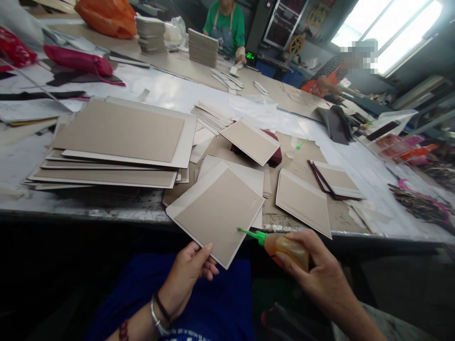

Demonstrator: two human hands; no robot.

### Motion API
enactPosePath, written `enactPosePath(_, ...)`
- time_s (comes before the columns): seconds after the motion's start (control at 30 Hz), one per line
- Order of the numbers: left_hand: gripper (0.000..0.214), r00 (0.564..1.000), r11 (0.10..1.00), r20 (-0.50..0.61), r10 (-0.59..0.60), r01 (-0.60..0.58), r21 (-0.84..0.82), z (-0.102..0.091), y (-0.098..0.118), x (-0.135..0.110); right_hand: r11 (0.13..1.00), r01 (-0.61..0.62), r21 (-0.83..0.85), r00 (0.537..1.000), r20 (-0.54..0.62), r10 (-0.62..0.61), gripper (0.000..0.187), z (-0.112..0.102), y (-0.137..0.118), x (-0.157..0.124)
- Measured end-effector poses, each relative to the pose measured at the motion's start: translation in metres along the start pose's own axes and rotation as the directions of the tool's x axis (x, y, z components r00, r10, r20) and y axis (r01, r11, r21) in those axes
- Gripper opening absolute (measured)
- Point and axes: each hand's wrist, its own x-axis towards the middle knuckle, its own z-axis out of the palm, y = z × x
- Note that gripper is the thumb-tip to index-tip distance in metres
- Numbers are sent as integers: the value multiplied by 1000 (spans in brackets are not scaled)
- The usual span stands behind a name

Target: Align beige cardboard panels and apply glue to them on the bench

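Observation:
My left hand (195, 267) pinches the near corner of a beige board panel (216, 208) with a pale border, thumb on top and fingers beneath. The panel is tilted over the table's front edge, partly covering other pale sheets. In my right hand (313, 265) is a squeeze bottle (286, 251) of amber liquid with a green nozzle. Its green tip points left, at or just above the panel's right side; whether it touches I cannot tell. Another beige panel (302, 201) lies just beyond the bottle.
A large stack of panels (121, 130) stands on the left of the table. Behind, one panel (252, 141) rests on a dark red piece (273, 154). Small dark-red-edged panels (337, 180) lie at right. Two people work across the table, near stacked boards (202, 49).

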Motion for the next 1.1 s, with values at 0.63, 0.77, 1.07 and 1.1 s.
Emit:
enactPosePath(0.63, 41, 999, 1000, -25, -23, 23, 4, 1, -3, 2, 985, 72, -157, 982, -162, -98, 21, -2, 24, 30)
enactPosePath(0.77, 41, 999, 999, -20, -33, 33, 6, 0, -3, 1, 991, 76, -109, 992, -91, -86, 21, -1, 13, 16)
enactPosePath(1.07, 38, 1000, 1000, 6, -10, 9, 14, -1, -1, 2, 994, 43, 100, 973, 222, -65, 20, 6, -19, -21)
enactPosePath(1.1, 38, 1000, 1000, 9, -5, 5, 17, -2, -1, 2, 994, 44, 101, 973, 223, -66, 20, 6, -19, -20)
